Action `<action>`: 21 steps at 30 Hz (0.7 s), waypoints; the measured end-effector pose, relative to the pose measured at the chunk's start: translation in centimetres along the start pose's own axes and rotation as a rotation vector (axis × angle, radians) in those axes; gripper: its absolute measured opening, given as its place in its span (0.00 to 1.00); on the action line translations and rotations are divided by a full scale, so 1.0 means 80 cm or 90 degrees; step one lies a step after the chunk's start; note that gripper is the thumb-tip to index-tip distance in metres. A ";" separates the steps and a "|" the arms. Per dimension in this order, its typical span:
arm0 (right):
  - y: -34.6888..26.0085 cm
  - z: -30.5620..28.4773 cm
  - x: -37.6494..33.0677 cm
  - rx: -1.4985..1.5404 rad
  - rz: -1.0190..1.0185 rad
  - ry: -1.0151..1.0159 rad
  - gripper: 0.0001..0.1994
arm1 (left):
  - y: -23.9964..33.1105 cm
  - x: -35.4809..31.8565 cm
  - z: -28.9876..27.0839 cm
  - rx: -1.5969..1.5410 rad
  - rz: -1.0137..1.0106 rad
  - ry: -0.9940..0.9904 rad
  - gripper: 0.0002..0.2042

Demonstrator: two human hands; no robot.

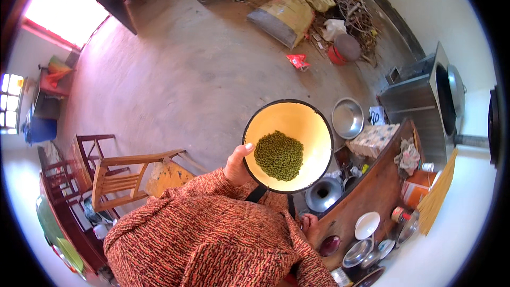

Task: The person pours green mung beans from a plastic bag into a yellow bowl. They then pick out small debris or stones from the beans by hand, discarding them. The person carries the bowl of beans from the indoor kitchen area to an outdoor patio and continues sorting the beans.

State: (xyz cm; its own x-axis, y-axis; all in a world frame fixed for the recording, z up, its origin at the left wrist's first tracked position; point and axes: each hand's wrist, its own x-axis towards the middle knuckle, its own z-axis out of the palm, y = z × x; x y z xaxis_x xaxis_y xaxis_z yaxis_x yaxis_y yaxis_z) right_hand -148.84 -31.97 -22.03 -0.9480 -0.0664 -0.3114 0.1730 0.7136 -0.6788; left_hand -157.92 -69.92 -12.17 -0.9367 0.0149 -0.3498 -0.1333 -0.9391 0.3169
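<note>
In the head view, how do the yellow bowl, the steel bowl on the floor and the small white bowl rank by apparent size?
1. Yellow bowl, though it is held nearest the camera by the left hand.
2. Steel bowl.
3. White bowl.

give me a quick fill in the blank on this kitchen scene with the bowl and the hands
1. The left hand grips the rim of a yellow enamel bowl that holds a heap of ____ beans.
2. The right hand is low beside the wooden counter and holds ____.
3. On the floor to the person's left stands a wooden ____.
4. Just beyond the yellow bowl, an empty ____ basin sits on the floor.

Missing words: green; nothing; chair; metal
</note>
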 end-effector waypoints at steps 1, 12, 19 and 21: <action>-0.026 0.001 0.017 0.076 0.026 0.015 0.09 | 0.005 0.001 0.004 -0.019 0.000 0.002 0.35; -0.132 -0.039 0.230 0.171 -0.084 0.006 0.09 | 0.064 0.044 0.047 -0.032 0.118 -0.011 0.33; -0.280 0.019 0.380 0.127 -0.267 -0.169 0.06 | 0.152 -0.005 0.025 -0.062 0.335 0.068 0.33; -0.381 0.066 0.403 0.115 -0.368 -0.231 0.05 | 0.188 -0.023 0.008 -0.079 0.406 0.081 0.33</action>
State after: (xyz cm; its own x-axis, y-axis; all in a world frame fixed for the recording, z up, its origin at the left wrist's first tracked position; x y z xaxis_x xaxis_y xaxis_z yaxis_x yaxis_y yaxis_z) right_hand -183.25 -59.55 -14.85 -0.7579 -0.6505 -0.0483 -0.2602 0.3694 -0.8921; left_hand -158.42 -83.83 -6.18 -0.7729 -0.5912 -0.2303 0.4807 -0.7826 0.3956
